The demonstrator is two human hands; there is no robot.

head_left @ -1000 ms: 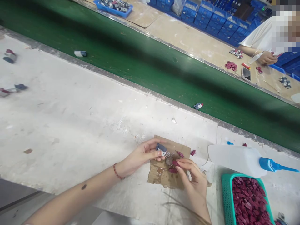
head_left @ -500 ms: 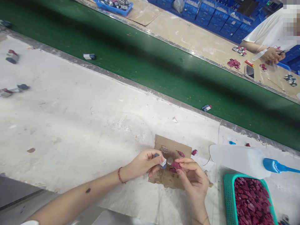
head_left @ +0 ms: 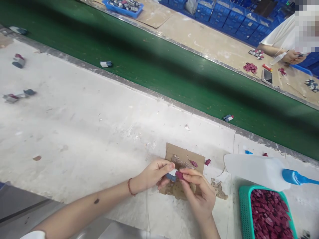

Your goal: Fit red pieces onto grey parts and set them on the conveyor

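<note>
Between the thumb and fingers of my left hand (head_left: 156, 174) is a small blue-and-white plastic part (head_left: 171, 175). My right hand (head_left: 199, 191) pinches a small maroon piece (head_left: 178, 175) at the right end of that part; the two appear to touch. Both hands are over a piece of brown cardboard (head_left: 184, 152) with wet-looking patches. One loose maroon piece (head_left: 193, 163) lies on the cardboard, and another maroon piece (head_left: 207, 162) sits just off its right edge. The fingertips hide part of the joint.
At the right, a green basket (head_left: 245, 212) holds many maroon pieces, beside a white bottle with a blue nozzle (head_left: 291, 176). A green conveyor belt (head_left: 149, 63) crosses behind, carrying several small parts. Beyond it, a co-worker's hands (head_left: 294, 57) are at another table.
My right hand has moved left, bringing the maroon piece against the blue-and-white part in my left hand. Parts on the belt have shifted to the right.
</note>
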